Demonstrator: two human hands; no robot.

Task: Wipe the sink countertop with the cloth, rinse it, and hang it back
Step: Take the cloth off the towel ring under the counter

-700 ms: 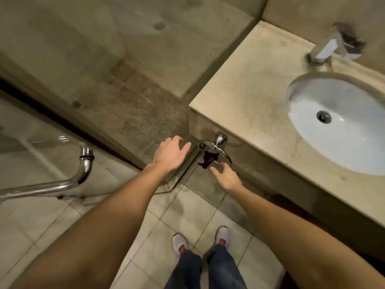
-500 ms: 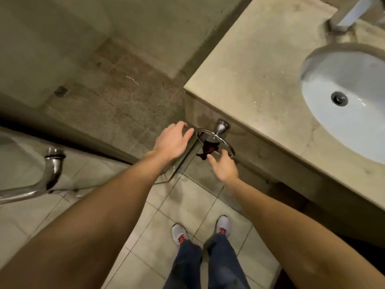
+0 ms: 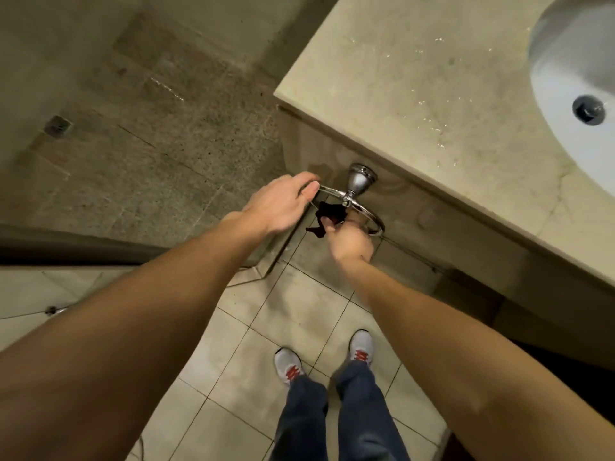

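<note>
A small dark red cloth hangs inside a chrome towel ring fixed to the front face of the beige stone countertop. My right hand is closed on the cloth's lower part, just below the ring. The fingers of my left hand rest on the left side of the ring. Water drops lie on the counter beside the white sink basin at the upper right.
The sink drain shows in the basin. A speckled stone shower floor with a small drain lies to the left behind a glass panel. My shoes stand on pale floor tiles below.
My left hand moved right onto the ring. My right hand rose and closed on the cloth. The view shifted down and closer to the ring.
</note>
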